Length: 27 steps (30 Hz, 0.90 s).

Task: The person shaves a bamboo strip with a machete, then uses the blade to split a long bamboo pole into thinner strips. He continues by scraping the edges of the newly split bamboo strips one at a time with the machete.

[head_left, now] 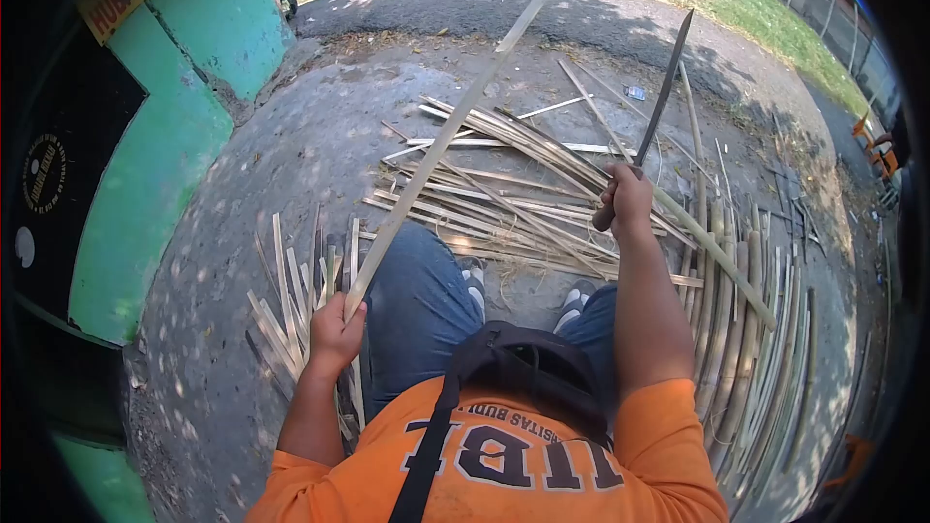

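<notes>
My left hand (335, 337) is closed around the lower end of a long, pale bamboo strip (441, 140). The strip slants up and away to the right, past the top edge of the head view. In my right hand (630, 199) is a machete (665, 92), gripped by its handle with the dark blade pointing up and forward. Blade and strip are apart. Beyond my knees, many split bamboo strips (513, 199) lie crisscrossed on the ground. A greenish bamboo piece (717, 254) passes behind my right forearm, slanting down to the right.
More bamboo strips (291, 295) lie to my left. Several bamboo poles (722, 339) are laid lengthwise at my right. A green wall (121, 261) stands on the left. Ahead, a paved road (417, 15) runs beside grass. Orange chairs (880, 150) are at the far right.
</notes>
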Motion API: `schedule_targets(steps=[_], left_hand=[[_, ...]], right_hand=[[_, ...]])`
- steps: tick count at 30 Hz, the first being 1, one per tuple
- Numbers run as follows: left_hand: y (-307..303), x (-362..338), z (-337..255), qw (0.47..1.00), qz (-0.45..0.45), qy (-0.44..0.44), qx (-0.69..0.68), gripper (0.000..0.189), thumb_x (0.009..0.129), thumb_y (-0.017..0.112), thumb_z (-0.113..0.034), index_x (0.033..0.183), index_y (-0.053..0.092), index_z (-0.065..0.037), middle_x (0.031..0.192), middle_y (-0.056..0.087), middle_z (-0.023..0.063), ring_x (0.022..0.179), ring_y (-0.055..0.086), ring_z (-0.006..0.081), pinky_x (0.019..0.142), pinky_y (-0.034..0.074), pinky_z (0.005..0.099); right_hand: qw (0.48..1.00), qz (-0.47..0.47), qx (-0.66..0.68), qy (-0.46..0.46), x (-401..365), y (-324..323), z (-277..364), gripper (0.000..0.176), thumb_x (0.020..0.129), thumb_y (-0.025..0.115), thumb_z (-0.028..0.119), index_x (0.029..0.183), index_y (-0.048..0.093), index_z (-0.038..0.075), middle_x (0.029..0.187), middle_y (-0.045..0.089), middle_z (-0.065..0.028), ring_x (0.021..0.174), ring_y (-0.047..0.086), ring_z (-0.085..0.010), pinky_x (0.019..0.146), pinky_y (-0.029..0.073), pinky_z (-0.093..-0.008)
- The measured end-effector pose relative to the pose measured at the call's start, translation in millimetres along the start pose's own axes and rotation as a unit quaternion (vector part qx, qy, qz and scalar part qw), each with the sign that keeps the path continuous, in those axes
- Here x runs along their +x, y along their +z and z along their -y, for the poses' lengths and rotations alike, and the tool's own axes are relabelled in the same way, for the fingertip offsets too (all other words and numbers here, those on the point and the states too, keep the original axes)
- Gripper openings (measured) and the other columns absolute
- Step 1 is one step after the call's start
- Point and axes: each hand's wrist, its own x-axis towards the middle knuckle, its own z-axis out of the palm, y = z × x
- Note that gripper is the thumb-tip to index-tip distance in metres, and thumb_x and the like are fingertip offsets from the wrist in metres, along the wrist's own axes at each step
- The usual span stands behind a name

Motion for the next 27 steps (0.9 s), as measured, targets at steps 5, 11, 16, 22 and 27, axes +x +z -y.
schedule_targets(steps=[5, 11, 16, 22, 27], left_hand=[[-17.6, 8.9, 10.4, 0.990, 0.038, -0.075, -0.113, 0.027, 0.101, 0.067, -0.024, 0.087, 0.060, -0.001, 0.066, 0.054, 0.0045, 0.062, 0.049, 0.0136, 0.059, 0.042, 0.0354], [-23.6, 6.2, 20.3, 0.958, 0.141, -0.119, -0.219, 0.023, 0.104, 0.065, -0.023, 0.090, 0.061, -0.005, 0.075, 0.049, -0.0050, 0.070, 0.042, 0.0065, 0.063, 0.038, 0.0284], [-16.2, 3.4, 24.9, 0.939, 0.189, -0.136, -0.251, 0.023, 0.103, 0.065, -0.024, 0.088, 0.059, -0.008, 0.076, 0.048, -0.0060, 0.071, 0.042, 0.0062, 0.064, 0.037, 0.0273], [-14.2, 2.5, 20.0, 0.931, 0.211, -0.137, -0.266, 0.023, 0.102, 0.067, -0.023, 0.087, 0.057, -0.009, 0.075, 0.046, -0.0069, 0.069, 0.040, 0.0055, 0.062, 0.035, 0.0257], [-11.3, 3.6, 20.7, 0.940, 0.193, -0.126, -0.252, 0.019, 0.103, 0.066, -0.020, 0.089, 0.058, -0.009, 0.076, 0.049, -0.0075, 0.068, 0.042, 0.0044, 0.062, 0.035, 0.0246]], right_hand=[[0.999, 0.012, 0.026, 0.033, 15.9, 19.1, -14.2, 0.011, 0.089, 0.069, 0.014, 0.091, 0.064, 0.005, 0.064, 0.052, -0.0015, 0.049, 0.049, -0.0130, 0.047, 0.044, -0.0298], [0.998, 0.017, -0.027, 0.049, 20.1, 30.0, -25.9, 0.012, 0.088, 0.070, 0.014, 0.089, 0.063, 0.004, 0.064, 0.052, -0.0017, 0.047, 0.047, -0.0125, 0.047, 0.043, -0.0295], [0.993, 0.037, -0.108, -0.021, 7.3, 33.9, -25.8, 0.019, 0.088, 0.074, 0.019, 0.089, 0.065, 0.002, 0.063, 0.055, -0.0019, 0.049, 0.051, -0.0113, 0.048, 0.042, -0.0295], [0.988, 0.088, -0.113, -0.063, -10.8, 42.4, -18.2, 0.023, 0.089, 0.077, 0.023, 0.088, 0.064, 0.004, 0.064, 0.055, 0.0010, 0.049, 0.048, -0.0084, 0.047, 0.038, -0.0271], [0.951, 0.062, -0.258, -0.156, -6.3, 36.8, -22.5, 0.034, 0.088, 0.078, 0.032, 0.089, 0.072, 0.000, 0.075, 0.071, -0.0106, 0.069, 0.064, -0.0216, 0.070, 0.051, -0.0375]])
